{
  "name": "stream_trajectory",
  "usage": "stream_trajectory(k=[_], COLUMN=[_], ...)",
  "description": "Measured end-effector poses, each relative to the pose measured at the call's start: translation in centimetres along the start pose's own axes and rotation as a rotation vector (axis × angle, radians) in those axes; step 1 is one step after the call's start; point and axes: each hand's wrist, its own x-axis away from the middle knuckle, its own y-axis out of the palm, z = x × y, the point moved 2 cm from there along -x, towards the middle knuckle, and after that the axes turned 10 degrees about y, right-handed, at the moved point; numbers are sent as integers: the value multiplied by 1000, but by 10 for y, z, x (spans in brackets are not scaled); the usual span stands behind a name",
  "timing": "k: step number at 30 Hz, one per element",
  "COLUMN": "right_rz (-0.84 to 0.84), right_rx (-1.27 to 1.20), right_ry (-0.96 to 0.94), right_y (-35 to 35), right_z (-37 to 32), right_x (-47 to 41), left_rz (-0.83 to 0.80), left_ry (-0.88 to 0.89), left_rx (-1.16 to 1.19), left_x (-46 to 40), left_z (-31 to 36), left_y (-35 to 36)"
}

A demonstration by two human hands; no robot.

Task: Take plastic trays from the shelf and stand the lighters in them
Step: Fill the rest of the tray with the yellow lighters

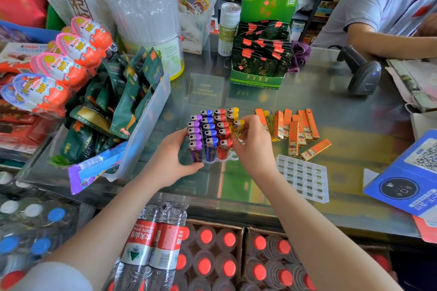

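A clear plastic tray [230, 157] on the glass counter holds rows of upright lighters [208, 130]: purple, blue, red and yellow. My left hand [176, 158] grips the tray's left front corner, against the purple lighters. My right hand [254, 142] is on the tray's right side, its fingers closed on a yellow lighter [238, 126] standing in the yellow row. To the right, several orange lighters [295, 129] stand and lie loose on the counter. A second tray [303, 176], with no lighters in it, lies flat in front of them.
A clear bin of green snack packets [123, 111] stands left. A green tea-packet display [260, 54] and a can [228, 28] stand behind. A barcode scanner [363, 71], another person's arm [390, 42] and a blue QR sign [409, 172] are at right. Bottled water [212, 257] sits below the counter's front edge.
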Motion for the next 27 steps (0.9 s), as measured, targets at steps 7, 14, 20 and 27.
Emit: stream_trajectory(k=[7,14,20,27], right_rz=[33,4,-18,148], right_rx=[70,125,307,486], right_ry=[-23,36,-52,49], right_y=[4,-3,-27,-51], right_z=[-5,0,20,47], right_x=[7,-7,-14,-45], left_rz=[15,11,-13,-49], left_ry=[-28,-8,-17,-4], left_rx=[1,10,-8,-58], left_x=[-3,-4,-5,-12], left_z=[0,-1,2,1], left_y=[0,1,0,-1])
